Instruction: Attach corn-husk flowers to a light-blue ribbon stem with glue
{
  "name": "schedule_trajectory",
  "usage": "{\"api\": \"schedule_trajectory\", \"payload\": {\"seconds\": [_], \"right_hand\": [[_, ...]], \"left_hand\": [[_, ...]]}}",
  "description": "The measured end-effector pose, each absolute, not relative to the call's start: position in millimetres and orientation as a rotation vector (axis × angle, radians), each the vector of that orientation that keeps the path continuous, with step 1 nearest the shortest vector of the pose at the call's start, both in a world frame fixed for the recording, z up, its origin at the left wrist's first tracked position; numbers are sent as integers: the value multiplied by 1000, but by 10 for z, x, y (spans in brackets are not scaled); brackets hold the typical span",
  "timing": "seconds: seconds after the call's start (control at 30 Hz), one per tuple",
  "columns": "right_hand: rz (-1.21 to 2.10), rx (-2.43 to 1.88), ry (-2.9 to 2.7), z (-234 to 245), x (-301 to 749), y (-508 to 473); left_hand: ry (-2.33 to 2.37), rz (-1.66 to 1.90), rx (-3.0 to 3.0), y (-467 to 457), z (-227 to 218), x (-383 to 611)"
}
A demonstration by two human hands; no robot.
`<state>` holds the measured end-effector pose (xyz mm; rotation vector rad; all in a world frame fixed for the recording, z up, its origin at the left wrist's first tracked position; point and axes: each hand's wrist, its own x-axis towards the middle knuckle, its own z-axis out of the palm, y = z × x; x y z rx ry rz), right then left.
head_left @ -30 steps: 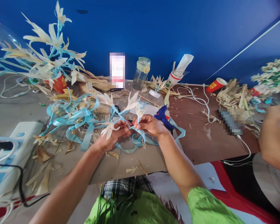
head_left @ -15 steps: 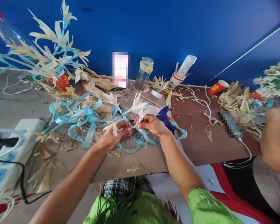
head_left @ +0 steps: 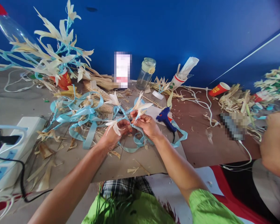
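- Your left hand (head_left: 118, 132) pinches the sprig (head_left: 123, 113) near its base; your right hand (head_left: 147, 125), also closed, seemingly grips ribbon (head_left: 140, 129).
- The sprig stands between them, neither nearer, stems fanning toward the wall (head_left: 165, 28).

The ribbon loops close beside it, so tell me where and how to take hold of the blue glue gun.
Grip the blue glue gun by its lower-right limb, probably the handle: it is slim, and a dark cord leaves near its end. Come from above and the right, perhaps with the right hand once free, avoiding the ribbon.
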<state>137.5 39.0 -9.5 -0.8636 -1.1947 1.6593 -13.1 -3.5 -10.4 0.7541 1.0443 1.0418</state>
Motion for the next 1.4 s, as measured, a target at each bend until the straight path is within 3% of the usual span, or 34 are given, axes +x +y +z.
{"api": "schedule_trajectory", "payload": {"seconds": [0.27,0.5,0.77,1.07,1.4], "right_hand": [[1572,-902,-1264,-177,1384,398],[1228,-941,-1517,-202,1393,404],[1217,-922,-1504,-234,1351,400],[1422,-987,-1365,-374,1296,410],[1759,-909,-1316,-143,1393,381]], "left_hand": [[1032,1085,699,-32,-66,-113],[1050,1083,653,-28,-75,-92],[1108,1099,741,-30,-59,-67],[1184,1119,857,11,-253,-101],[1128,1153,1016,58,-402,-229]]}}
